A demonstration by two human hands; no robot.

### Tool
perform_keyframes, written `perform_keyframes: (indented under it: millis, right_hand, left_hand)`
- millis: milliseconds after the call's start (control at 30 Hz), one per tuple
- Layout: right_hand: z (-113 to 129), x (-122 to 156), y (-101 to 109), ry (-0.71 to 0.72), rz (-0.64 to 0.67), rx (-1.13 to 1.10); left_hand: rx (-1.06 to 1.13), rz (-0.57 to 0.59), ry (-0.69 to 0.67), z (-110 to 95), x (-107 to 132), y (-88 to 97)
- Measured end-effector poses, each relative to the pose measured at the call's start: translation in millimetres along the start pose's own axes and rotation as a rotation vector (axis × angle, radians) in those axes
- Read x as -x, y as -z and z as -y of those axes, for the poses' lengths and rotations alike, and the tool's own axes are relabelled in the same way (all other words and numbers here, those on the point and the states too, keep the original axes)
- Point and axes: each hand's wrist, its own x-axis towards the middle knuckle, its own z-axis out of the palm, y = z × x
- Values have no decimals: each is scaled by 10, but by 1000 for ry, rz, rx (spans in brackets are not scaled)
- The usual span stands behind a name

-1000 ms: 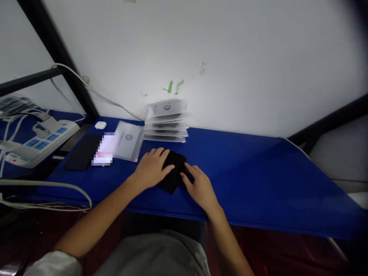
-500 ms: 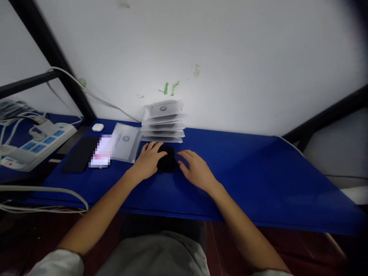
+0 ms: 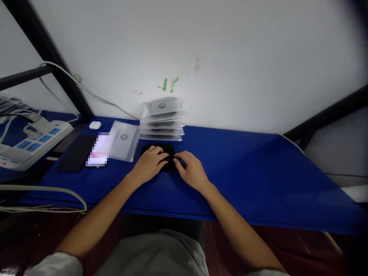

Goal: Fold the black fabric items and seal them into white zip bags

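A small folded black cloth (image 3: pixel 161 148) lies on the blue table (image 3: pixel 244 172), just in front of a stack of clear plastic packets (image 3: pixel 162 119). My left hand (image 3: pixel 149 165) rests on the cloth's left part with its fingers bent over it. My right hand (image 3: pixel 190 171) meets it from the right, its curled fingertips pressing on the cloth's near edge. Most of the cloth is hidden under the fingers.
A single flat packet (image 3: pixel 123 139) lies left of the cloth, then a blurred patch (image 3: pixel 97 150) and a black phone (image 3: pixel 75 154). A white earbud case (image 3: pixel 94 125) sits by the wall. A power strip (image 3: pixel 31 142) and cables lie far left. Black frame bars cross both sides.
The cloth went from a loose bundle to a smaller flat fold, further from me, near the packet stack. My right hand lifted off it and came back onto it.
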Motion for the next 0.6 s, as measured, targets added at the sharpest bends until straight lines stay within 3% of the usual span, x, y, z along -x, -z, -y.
perform_keyframes:
  millis: [200, 367, 500, 600]
  right_hand:
    - [35, 9, -7, 28, 5, -4]
    - [4, 8, -13, 46, 20, -16]
    - [-32, 9, 4, 45, 42, -19]
    - [-63, 2, 28, 36, 12, 5]
  left_hand:
    - [64, -98, 27, 55, 29, -23]
    - [119, -115, -6, 60, 59, -40]
    - [27, -78, 1, 45, 77, -13]
    - [-100, -6, 91, 72, 93, 57]
